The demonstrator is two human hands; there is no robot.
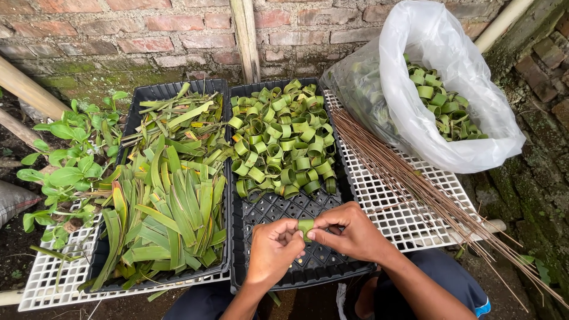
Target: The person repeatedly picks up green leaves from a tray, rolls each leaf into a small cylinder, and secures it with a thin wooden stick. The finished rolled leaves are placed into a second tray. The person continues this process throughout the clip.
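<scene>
Between pinching fingertips of left hand [271, 252] and right hand [349, 232]: one green leaf strip [306, 226], curled; beyond the fingers, black tray [332, 261] of leaf rings [281, 142]

I see my left hand [272, 249] and right hand [349, 232] pinching a rolled green leaf strip [306, 226] together above the black tray [284, 210] of leaf rings [281, 139].

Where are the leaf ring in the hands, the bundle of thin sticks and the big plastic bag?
leaf ring [306, 226], head view, on its green top edge between the fingers.
bundle of thin sticks [391, 169], head view, on the middle of the brown sticks.
plastic bag [415, 71], head view, on its white folded-over side.
</scene>
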